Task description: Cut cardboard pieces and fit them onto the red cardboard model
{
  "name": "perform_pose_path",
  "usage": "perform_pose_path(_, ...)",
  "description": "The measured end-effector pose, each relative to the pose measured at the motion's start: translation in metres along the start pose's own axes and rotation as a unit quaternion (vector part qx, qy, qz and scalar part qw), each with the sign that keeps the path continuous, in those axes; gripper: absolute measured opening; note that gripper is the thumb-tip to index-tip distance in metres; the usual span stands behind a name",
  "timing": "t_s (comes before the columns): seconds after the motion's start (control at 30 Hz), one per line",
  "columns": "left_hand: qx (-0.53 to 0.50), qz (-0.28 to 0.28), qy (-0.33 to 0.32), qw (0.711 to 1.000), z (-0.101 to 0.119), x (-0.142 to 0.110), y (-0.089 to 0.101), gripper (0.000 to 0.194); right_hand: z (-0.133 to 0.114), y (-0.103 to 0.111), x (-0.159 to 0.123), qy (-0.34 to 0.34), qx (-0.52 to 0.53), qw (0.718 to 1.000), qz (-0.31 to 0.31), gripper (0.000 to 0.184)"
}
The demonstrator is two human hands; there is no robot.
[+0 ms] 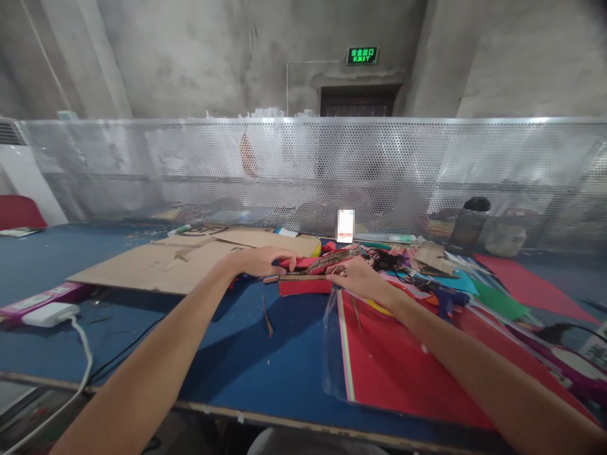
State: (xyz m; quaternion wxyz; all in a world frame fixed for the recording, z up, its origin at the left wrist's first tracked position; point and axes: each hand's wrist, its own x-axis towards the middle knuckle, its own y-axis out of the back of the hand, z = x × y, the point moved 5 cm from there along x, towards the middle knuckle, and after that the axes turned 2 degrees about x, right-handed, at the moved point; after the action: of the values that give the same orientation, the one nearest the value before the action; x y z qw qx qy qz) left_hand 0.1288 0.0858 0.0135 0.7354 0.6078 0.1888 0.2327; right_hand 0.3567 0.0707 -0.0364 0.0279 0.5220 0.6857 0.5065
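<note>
A small red box (306, 286) with bare cardboard edges stands on the blue table in front of me. My left hand (260, 260) curls its fingers round the red upper flap (306, 262) at the box's left side. At the right end, my right hand (358, 277) is closed in a pinch beside the box; what sits between its fingertips is too small to name. A bundle of brownish dried stalks (334, 258) slants from the box up behind that hand. Two thin twigs lie nearer me, one twig (267, 316) on the bare tabletop.
Flat brown cardboard (156, 262) spreads at the left. A clear sleeve of red paper (403, 360) lies under my right forearm. Beyond it are a blue glue gun (448, 300), black cord (386, 259) and coloured sheets. A perforated metal screen (284, 170) bounds the back.
</note>
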Motion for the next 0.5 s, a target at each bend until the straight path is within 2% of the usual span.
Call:
perform_pose_path(0.17,-0.036,0.001,-0.015,0.999,0.0012,-0.0006,0.0011,0.013,-0.0060,0.0004,-0.0007,0.008,-0.062,0.998,0.002,0.011)
perform_pose_path(0.5,-0.041,-0.003,-0.005,0.999,0.0038,-0.0010,0.0012,0.009,-0.0076,-0.0018,-0.0021,0.081,-0.108,0.991,0.008,0.012)
